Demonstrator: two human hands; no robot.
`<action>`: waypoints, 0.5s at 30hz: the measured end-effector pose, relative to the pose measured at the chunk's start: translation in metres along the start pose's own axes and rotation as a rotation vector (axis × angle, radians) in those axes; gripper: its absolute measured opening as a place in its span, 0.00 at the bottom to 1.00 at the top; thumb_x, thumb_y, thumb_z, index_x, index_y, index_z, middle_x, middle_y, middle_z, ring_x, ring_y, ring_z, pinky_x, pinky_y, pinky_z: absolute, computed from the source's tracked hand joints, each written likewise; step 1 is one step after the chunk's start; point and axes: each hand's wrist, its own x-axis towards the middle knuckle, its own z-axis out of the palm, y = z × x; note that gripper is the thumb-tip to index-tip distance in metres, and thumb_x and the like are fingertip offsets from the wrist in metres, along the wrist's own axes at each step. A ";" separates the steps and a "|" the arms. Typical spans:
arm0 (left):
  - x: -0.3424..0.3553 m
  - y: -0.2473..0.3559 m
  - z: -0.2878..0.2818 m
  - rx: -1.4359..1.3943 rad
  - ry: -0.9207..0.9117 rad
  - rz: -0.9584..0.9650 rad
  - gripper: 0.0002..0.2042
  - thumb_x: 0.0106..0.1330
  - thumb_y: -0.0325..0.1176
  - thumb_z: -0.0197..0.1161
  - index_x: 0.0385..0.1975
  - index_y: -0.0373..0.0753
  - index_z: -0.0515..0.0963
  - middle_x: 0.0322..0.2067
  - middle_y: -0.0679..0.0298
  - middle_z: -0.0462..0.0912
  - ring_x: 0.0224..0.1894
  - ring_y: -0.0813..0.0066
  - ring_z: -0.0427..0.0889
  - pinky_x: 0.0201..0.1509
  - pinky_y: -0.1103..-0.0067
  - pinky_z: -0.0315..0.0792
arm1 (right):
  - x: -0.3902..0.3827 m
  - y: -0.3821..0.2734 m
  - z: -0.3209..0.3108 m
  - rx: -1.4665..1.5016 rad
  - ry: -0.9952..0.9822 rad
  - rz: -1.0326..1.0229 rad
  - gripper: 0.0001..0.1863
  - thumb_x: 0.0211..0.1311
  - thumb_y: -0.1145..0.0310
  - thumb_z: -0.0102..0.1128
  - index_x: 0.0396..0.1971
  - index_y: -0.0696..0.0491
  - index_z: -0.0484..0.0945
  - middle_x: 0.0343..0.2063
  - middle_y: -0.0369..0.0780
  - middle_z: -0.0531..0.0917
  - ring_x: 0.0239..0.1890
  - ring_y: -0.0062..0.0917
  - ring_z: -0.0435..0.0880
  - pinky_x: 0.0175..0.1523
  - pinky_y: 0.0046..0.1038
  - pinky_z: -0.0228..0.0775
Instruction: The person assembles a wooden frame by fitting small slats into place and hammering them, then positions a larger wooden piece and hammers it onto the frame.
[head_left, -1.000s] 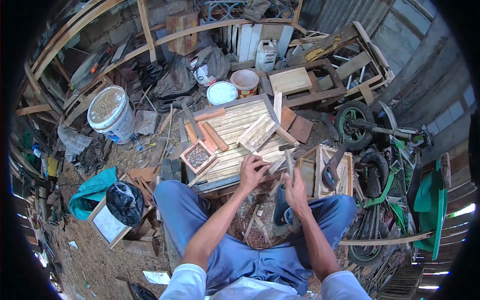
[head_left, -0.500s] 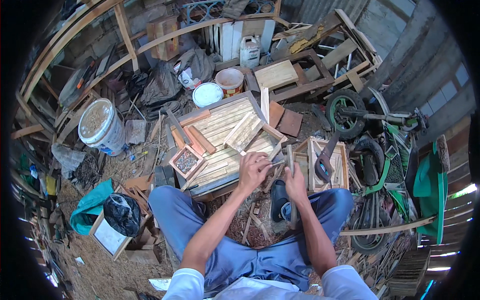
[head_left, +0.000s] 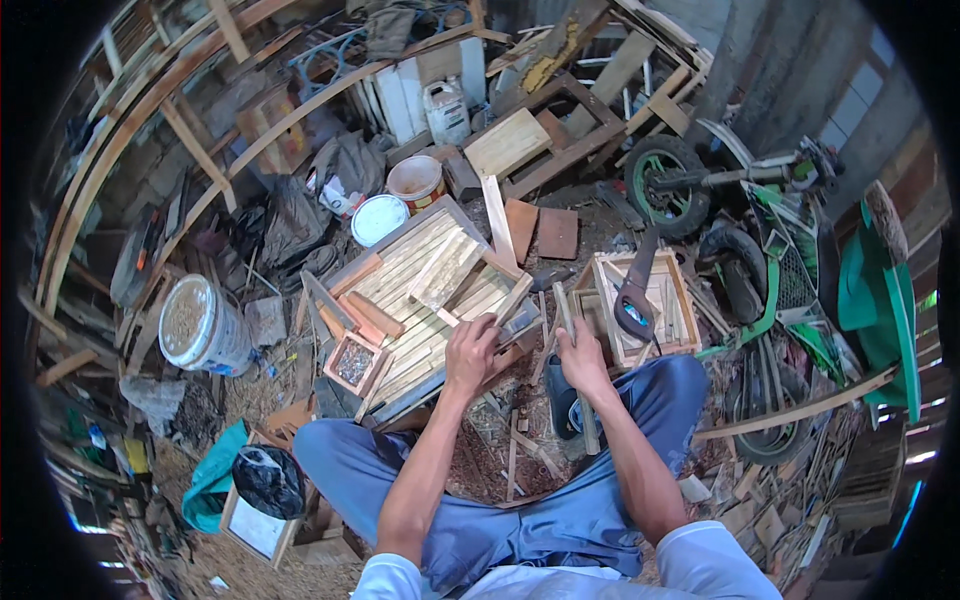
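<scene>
R hand (head_left: 583,360) wrapped round hammer (head_left: 565,312) handle; L hand (head_left: 472,355) apart, at near end of wood frame (head_left: 445,270) on counter (head_left: 395,275) just ahead, grip unclear. Poss. trouble: stray hit w/ L hand so close = bruise; frame, if loosely held, might skid.

Tabletop (head_left: 415,345): pale wooden slats, matt. Hammer handle (head_left: 587,425): bare wood, dull. Bucket (head_left: 224,342): white plastic, smooth. Black bag (head_left: 270,482): thin plastic film — crinkled, glossy. Trousers (head_left: 350,465): blue cloth — smooth, faint sheen. Shirt sleeve (head_left: 712,560): white cloth, matt.
</scene>
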 end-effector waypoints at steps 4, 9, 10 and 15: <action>0.008 0.003 0.006 -0.004 0.022 -0.028 0.11 0.48 0.20 0.64 0.34 0.37 0.80 0.43 0.60 0.81 0.41 0.60 0.80 0.46 0.68 0.73 | 0.000 -0.011 -0.009 0.041 -0.009 0.021 0.17 0.70 0.61 0.49 0.49 0.60 0.69 0.34 0.58 0.81 0.43 0.52 0.81 0.49 0.43 0.69; 0.047 0.013 -0.006 -0.076 0.208 -0.080 0.08 0.54 0.18 0.65 0.34 0.34 0.81 0.38 0.57 0.81 0.37 0.59 0.80 0.39 0.70 0.74 | -0.004 -0.021 -0.029 0.021 0.000 0.018 0.21 0.70 0.61 0.48 0.55 0.60 0.66 0.40 0.63 0.79 0.48 0.60 0.76 0.53 0.49 0.67; 0.054 0.008 -0.009 -0.048 0.192 -0.047 0.07 0.56 0.19 0.65 0.34 0.34 0.81 0.37 0.57 0.81 0.37 0.60 0.80 0.38 0.71 0.74 | -0.005 -0.022 -0.030 0.025 -0.003 0.019 0.21 0.70 0.61 0.48 0.55 0.60 0.66 0.40 0.63 0.79 0.48 0.60 0.76 0.53 0.49 0.67; 0.037 -0.014 -0.001 -0.026 0.099 -0.008 0.06 0.55 0.20 0.65 0.32 0.35 0.81 0.36 0.58 0.81 0.37 0.60 0.80 0.41 0.69 0.72 | -0.007 -0.027 -0.028 0.070 -0.007 -0.012 0.16 0.70 0.63 0.48 0.47 0.60 0.67 0.34 0.64 0.79 0.43 0.62 0.76 0.48 0.53 0.67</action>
